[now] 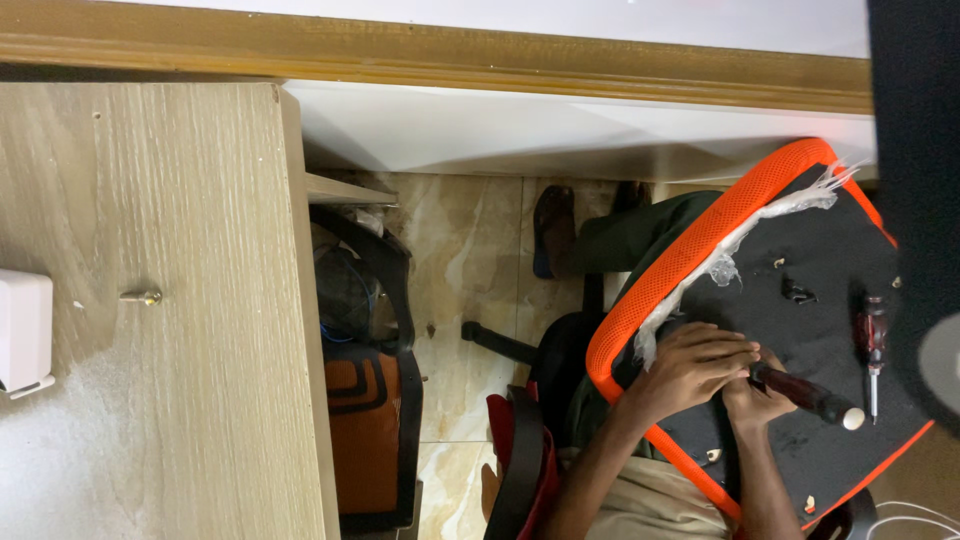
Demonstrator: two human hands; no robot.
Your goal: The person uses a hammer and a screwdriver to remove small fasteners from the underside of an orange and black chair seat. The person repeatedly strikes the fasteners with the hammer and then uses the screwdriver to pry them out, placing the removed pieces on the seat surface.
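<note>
Seat panel: black underside up, orange mesh edging, resting across the person's lap. It serves as the landmark for everything below.

Left hand: lies on the panel near its lower-left orange edge. Fingers curled and pressed together over the tip end of a dark-handled screwdriver; what sits beneath them is hidden.

Right hand: just beside the left hand, touching it, also on the panel. Fingers wrapped around the screwdriver handle close to its front. The handle sticks out from this hand toward the panel's lower-right corner, ending in a pale round cap.

Second screwdriver: red-and-black handle, lying loose on the panel near its right edge, apart from both hands.

Torn clear plastic: ragged strip along the panel's upper orange edge.

Left of the panel: tiled floor, a dark sandal on it, and a black-and-orange chair back lying beside the wooden worktop. On that worktop, well apart from the panel, a single screw and a white box at the far edge.
</note>
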